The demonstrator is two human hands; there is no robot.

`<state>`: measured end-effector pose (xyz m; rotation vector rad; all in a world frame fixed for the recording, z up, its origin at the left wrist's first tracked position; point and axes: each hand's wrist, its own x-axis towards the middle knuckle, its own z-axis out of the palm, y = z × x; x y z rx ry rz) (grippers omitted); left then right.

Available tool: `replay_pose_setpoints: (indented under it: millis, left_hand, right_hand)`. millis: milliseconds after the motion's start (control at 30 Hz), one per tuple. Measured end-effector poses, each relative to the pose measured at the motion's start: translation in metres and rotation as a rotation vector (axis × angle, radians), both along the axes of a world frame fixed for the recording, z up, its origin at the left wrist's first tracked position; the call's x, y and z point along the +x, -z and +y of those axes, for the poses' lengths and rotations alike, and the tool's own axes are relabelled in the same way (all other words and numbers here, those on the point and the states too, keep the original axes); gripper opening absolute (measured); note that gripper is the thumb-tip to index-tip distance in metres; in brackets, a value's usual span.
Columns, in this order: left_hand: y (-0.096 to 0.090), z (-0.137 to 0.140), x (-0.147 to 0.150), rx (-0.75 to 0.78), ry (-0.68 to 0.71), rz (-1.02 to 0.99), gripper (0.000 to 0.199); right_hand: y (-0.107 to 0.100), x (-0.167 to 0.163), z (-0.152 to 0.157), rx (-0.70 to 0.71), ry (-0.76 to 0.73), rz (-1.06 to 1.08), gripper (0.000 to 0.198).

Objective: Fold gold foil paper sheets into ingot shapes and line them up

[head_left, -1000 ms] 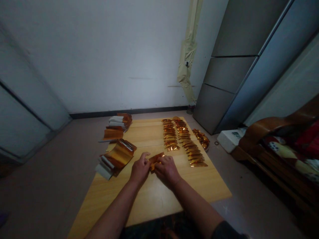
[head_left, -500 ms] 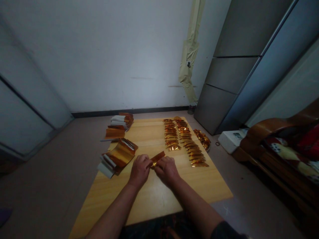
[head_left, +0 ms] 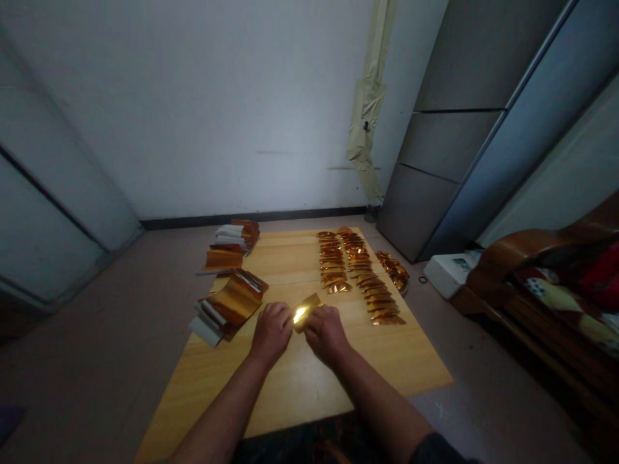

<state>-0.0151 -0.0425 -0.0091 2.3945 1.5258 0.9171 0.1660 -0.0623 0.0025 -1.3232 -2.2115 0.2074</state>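
The shiny gold paper (head_left: pixel 305 310) sits between my two hands, low over the wooden table (head_left: pixel 309 380), its long side slanting up and away to the right. My left hand (head_left: pixel 271 330) and right hand (head_left: pixel 327 330) both pinch its near end, equally close.

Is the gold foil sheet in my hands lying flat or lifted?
Lifted: the gold foil sheet tilts up off the wooden table, pinched between both hands.
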Motion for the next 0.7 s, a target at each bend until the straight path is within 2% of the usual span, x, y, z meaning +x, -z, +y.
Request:
replay_pose_setpoints:
  millis: [400,567,700]
  left_hand:
    - [0.004,0.001,0.000,-0.034,-0.058,-0.056,0.031]
    - [0.002,0.005,0.002,-0.066,-0.119,-0.114,0.029]
    - [0.000,0.005,0.003,-0.086,-0.161,-0.112,0.019]
  right_hand:
    - [0.004,0.000,0.002,-0.016,-0.006,0.043,0.013]
    - [0.006,0.021,0.012,-0.017,-0.004,0.052,0.015]
    - [0.006,0.041,0.022,-0.035,-0.057,0.048,0.014]
